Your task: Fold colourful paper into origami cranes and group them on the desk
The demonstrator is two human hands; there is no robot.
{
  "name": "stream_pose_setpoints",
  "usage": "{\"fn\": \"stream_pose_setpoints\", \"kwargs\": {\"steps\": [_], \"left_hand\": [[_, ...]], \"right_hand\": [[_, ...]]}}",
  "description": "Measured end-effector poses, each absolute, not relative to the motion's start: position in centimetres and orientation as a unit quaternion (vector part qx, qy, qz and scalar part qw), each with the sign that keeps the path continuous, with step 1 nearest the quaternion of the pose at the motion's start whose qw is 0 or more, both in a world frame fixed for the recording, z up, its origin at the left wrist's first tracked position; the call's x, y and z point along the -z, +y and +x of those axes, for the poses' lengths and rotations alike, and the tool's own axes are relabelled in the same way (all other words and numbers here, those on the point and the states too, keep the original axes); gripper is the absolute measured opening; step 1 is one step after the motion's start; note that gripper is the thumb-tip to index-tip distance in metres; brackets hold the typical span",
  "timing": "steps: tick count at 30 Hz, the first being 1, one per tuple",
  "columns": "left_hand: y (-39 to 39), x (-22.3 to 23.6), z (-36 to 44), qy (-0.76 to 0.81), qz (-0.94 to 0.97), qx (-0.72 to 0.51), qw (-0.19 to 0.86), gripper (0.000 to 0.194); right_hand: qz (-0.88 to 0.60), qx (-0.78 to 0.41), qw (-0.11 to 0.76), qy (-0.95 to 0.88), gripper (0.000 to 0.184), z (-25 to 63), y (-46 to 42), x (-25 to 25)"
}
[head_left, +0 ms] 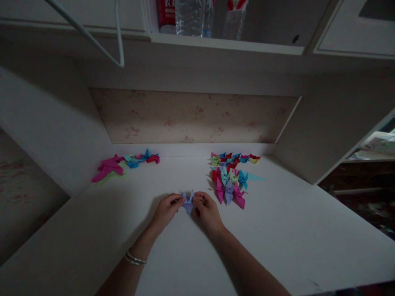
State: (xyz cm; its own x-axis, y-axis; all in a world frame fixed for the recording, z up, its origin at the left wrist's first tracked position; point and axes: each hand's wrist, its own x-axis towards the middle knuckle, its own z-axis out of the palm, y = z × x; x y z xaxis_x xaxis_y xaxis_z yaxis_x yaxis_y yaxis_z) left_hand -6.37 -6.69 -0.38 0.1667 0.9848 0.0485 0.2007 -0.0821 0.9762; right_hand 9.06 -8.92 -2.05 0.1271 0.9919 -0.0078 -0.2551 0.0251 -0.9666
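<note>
A small lavender origami paper piece [188,204] with pointed tips is held between my two hands, just above the white tabletop [173,263]. My left hand [168,211] pinches its left side between thumb and fingers. On the opposite side, my right hand [208,211] grips the paper's right edge with curled fingers. Close to the right hand lies a cluster of folded paper cranes [228,189] in pink, lavender, red, green and blue. Parts of the lavender paper are covered by my fingertips.
More small folded papers [236,158] lie along the back edge. Pink, green and blue folded papers [111,167] rest at the back left. Overhead, a shelf [228,43] holds clear plastic bottles [189,18]. A white bent rod [120,41] hangs at upper left.
</note>
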Motion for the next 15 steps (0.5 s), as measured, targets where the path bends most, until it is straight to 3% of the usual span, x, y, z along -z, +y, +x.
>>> {"fn": "stream_pose_setpoints", "kwargs": {"steps": [15], "left_hand": [[-6.75,-0.02,-6.38,0.488,0.583,-0.445,0.473,0.036]], "right_hand": [[-0.496,-0.495,0.532,-0.475,0.031,9.33,-8.99,2.71]]}}
